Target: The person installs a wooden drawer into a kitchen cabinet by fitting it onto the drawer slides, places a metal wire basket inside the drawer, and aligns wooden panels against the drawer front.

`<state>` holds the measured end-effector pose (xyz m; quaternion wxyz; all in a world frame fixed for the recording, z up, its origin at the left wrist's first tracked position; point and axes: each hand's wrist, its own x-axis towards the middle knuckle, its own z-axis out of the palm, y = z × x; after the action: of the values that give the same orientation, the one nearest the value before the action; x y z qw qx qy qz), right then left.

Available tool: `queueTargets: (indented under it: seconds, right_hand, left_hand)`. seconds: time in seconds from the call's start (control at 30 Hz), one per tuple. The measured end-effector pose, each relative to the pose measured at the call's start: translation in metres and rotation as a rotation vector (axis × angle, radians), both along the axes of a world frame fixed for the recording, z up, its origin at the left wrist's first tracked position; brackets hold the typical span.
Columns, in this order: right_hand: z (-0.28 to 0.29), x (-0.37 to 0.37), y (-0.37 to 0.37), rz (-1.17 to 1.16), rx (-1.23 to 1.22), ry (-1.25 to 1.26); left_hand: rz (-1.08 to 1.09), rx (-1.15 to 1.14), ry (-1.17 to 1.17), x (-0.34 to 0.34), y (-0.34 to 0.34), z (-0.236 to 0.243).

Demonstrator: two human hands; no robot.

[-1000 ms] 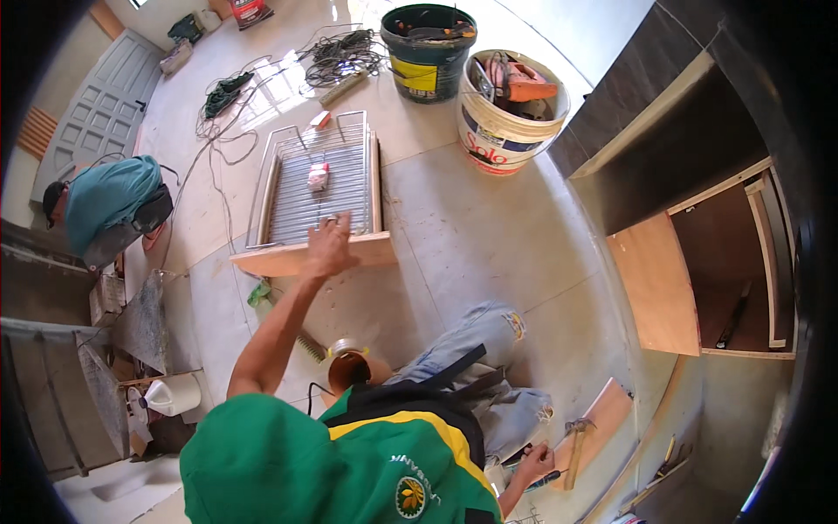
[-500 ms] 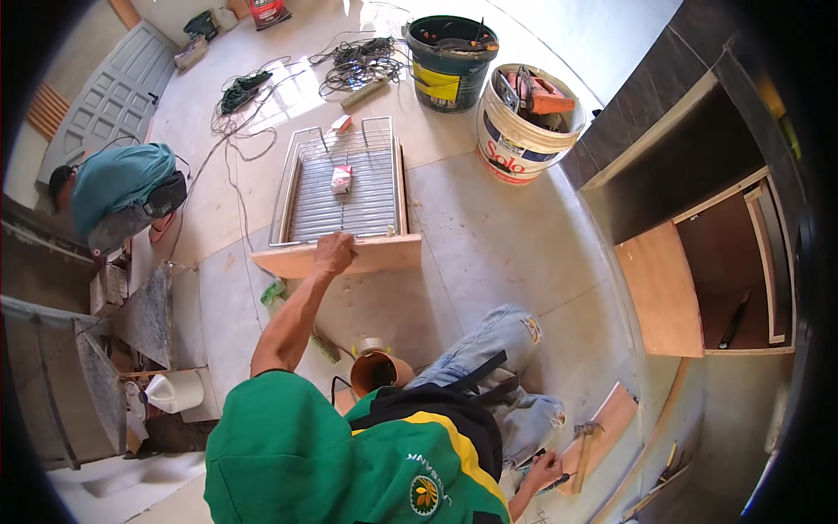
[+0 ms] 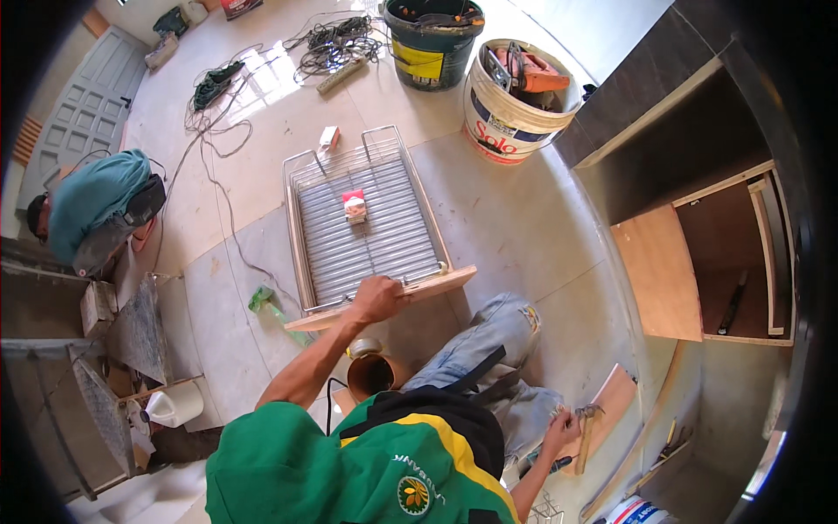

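Note:
My left hand (image 3: 379, 299) grips the plywood front (image 3: 441, 281) of a drawer holding a wire rack (image 3: 332, 244). A red-and-white small box (image 3: 353, 206) lies on the rack's middle. My right hand (image 3: 563, 426) is closed at the lower right on something small I cannot make out, beside a hammer (image 3: 583, 441) lying on a board (image 3: 611, 393). A screwdriver (image 3: 559, 464) lies just below that hand. A brown cylindrical container (image 3: 371, 377) stands below the drawer, near my legs.
A dark bucket (image 3: 428, 61) and a white bucket (image 3: 511, 122) of tools stand behind, near tangled cables (image 3: 336, 57). A co-worker (image 3: 100, 210) crouches at left by stone slabs (image 3: 140, 332). An open cabinet (image 3: 733, 262) is at right, a grey door (image 3: 78, 113) at upper left.
My left hand has drawn the drawer toward me, tilting its front, and a small box on the floor behind it now shows clearly. My right hand has risen slightly.

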<state>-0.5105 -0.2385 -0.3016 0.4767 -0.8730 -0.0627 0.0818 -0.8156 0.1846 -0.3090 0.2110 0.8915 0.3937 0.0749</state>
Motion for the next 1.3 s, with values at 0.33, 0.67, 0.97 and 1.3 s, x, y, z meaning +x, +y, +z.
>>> queueTargets:
  seconds: [0.33,0.67,0.97,1.3]
  right_hand:
    - [0.023,-0.029,0.179,0.551,-0.107,-0.046]
    - [0.042,-0.071,0.246,0.563,0.069,-0.060]
    - [-0.014,-0.087,0.432,0.954,-0.146,-0.124]
    - [0.015,-0.097,0.440,1.008,0.097,0.189]
  left_hand:
    - [0.673,-0.245,0.053,-0.063,0.091,-0.036]
    - [1.110,0.306,0.317,-0.116,0.105,-0.054]
    - [0.984,-0.425,-0.425,-0.135,0.097,-0.043]
    - [0.864,-0.737,-0.650,-0.193,0.102,-0.006]
